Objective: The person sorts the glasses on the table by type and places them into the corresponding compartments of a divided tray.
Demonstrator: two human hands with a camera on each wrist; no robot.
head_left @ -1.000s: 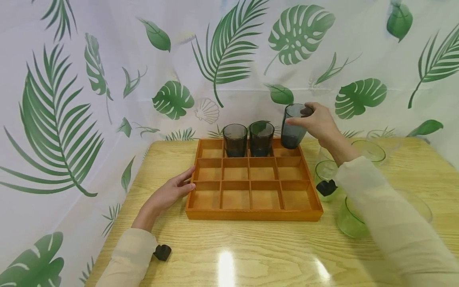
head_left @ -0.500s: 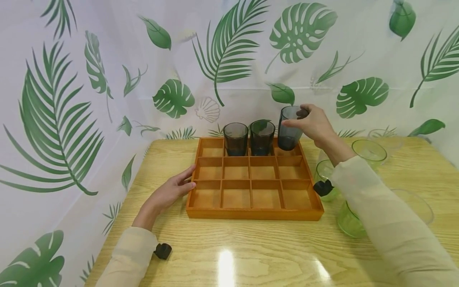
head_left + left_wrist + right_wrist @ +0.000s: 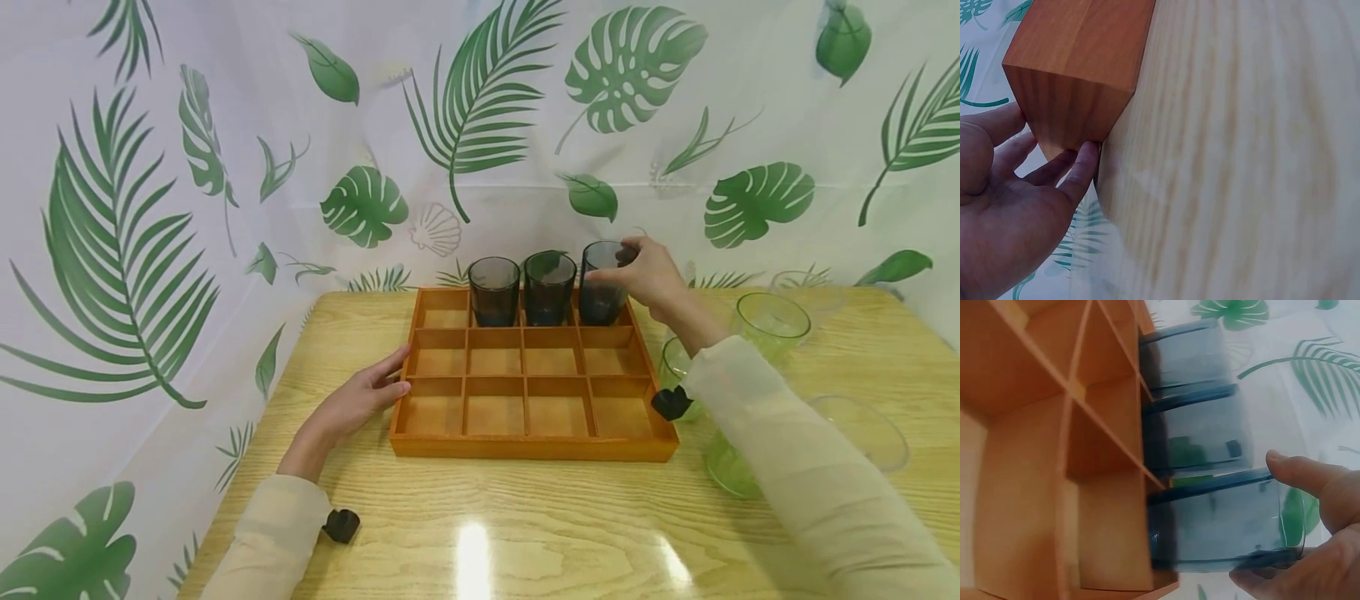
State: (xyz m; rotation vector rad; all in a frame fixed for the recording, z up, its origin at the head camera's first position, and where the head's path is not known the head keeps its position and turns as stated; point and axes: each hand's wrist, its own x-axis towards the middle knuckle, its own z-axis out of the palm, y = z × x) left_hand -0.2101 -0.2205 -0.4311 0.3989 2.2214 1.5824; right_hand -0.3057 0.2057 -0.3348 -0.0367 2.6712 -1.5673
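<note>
A wooden divided tray lies on the table, its compartments in three rows. My right hand pinches a dark grey drinking glass near its rim. That glass stands upright in the back right compartment, and the right wrist view shows thumb and fingers on opposite sides of its mouth end. Two matching grey glasses stand to its left in the same back row. Against the tray's left side rests my left hand, its fingers extended; in the left wrist view the fingertips touch the wooden wall.
Right of the tray stand several clear green glasses, partly hidden behind my right sleeve. A colourless glass vessel is near them. A leaf-print cloth hangs behind the wooden table.
The grey glass in my right hand has moved left and down into the back right compartment and become upright. My left hand has stayed on the tray's side.
</note>
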